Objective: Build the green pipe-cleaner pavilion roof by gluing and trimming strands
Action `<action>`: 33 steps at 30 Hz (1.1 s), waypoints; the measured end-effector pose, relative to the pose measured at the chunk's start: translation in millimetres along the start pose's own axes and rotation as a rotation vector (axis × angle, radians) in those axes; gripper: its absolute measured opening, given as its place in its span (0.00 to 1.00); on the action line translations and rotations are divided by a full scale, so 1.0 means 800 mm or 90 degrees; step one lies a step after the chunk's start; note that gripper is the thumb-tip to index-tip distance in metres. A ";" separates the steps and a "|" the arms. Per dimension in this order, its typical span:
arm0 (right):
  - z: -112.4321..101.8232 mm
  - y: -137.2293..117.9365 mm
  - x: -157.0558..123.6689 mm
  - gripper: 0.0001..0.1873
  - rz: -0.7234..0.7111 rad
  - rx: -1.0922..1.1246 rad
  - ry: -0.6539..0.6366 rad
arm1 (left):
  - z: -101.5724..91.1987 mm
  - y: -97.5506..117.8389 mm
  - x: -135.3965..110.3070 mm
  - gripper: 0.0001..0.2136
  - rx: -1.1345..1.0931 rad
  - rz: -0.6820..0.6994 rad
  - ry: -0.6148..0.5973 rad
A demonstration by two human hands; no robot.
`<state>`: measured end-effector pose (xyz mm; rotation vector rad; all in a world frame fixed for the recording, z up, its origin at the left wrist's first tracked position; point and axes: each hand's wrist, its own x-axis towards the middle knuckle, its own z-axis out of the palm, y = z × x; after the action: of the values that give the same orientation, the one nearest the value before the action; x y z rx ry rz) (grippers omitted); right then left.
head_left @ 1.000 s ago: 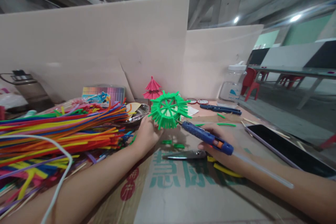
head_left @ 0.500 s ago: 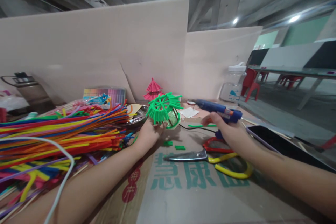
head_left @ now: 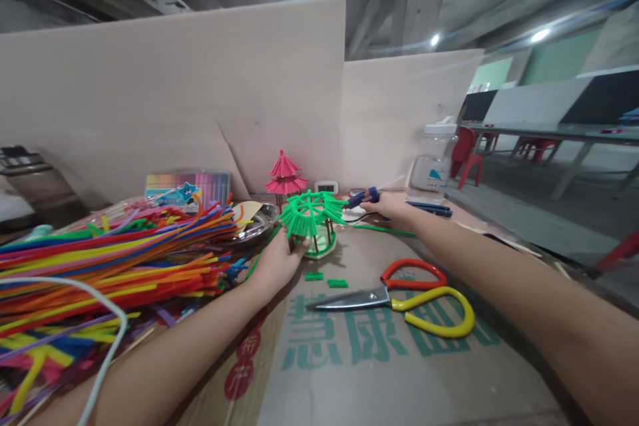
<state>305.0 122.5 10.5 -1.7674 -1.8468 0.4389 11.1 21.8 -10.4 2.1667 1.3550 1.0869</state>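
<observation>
My left hand (head_left: 280,254) is closed on the near left side of a small pavilion model (head_left: 312,213). The model has a green pipe-cleaner roof, open in the middle, on thin brown posts over a green-rimmed base. Stretched toward the back of the table, my right hand (head_left: 387,205) is closed on a dark blue glue gun (head_left: 363,198), whose grip the fingers partly hide. Two short bundles of green pipe-cleaner pieces, one a green piece (head_left: 337,283), lie in front of the model. Nearer me lie large scissors (head_left: 372,298) with one red and one yellow handle.
Many coloured pipe cleaners (head_left: 124,259) are heaped at left, crossed by a white cable (head_left: 117,319). Behind stand a marker box (head_left: 187,190), a metal bowl (head_left: 259,223), a pink pagoda model (head_left: 283,173) and a clear bottle (head_left: 432,163). A pale board (head_left: 224,93) closes the back.
My right hand has carried the glue gun away from me and left, toward the back, uncovering the scissors' handles. The green pavilion model has come down to a more level pose, still in my left hand.
</observation>
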 end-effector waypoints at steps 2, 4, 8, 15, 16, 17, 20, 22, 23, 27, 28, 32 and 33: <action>0.003 0.004 -0.001 0.16 -0.003 -0.020 -0.010 | 0.001 -0.002 0.000 0.18 0.004 0.011 -0.001; -0.001 0.007 -0.009 0.16 -0.018 -0.045 -0.006 | 0.001 -0.003 0.000 0.18 -0.001 0.020 0.004; -0.031 0.012 -0.039 0.13 -0.064 -0.114 0.010 | 0.002 0.000 0.000 0.18 -0.017 0.013 0.018; -0.049 -0.041 -0.130 0.11 -0.232 -0.059 -0.120 | 0.003 -0.004 0.001 0.19 0.004 -0.022 0.052; -0.041 -0.054 -0.145 0.10 -0.275 -0.046 -0.136 | 0.005 -0.007 0.002 0.18 -0.004 -0.016 0.054; -0.030 -0.067 -0.159 0.08 -0.331 -0.044 -0.150 | 0.006 -0.010 0.003 0.17 -0.014 -0.009 0.055; 0.004 -0.092 -0.185 0.08 -0.423 -0.068 -0.164 | 0.009 -0.016 0.004 0.15 -0.054 0.003 0.049; 0.022 -0.096 -0.190 0.08 -0.451 -0.106 -0.178 | 0.009 -0.015 0.004 0.15 -0.075 0.006 0.047; 0.029 -0.096 -0.191 0.08 -0.468 -0.129 -0.181 | 0.009 -0.013 0.004 0.15 -0.078 0.003 0.045; 0.038 -0.092 -0.194 0.09 -0.564 -0.226 -0.129 | 0.005 -0.003 0.002 0.16 -0.056 -0.012 0.029; 0.037 -0.092 -0.197 0.09 -0.583 -0.231 -0.102 | 0.004 0.000 0.001 0.16 -0.054 -0.007 0.028; 0.027 -0.097 -0.214 0.06 -0.515 -0.049 -0.053 | 0.003 0.003 0.000 0.18 -0.063 0.010 0.030; 0.024 -0.099 -0.216 0.06 -0.463 0.045 -0.060 | 0.003 0.003 -0.001 0.19 -0.066 0.011 0.032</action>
<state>228.0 -52.6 13.4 -0.9326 -2.3330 0.2899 14.7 20.3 -10.6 2.0940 1.2739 1.1974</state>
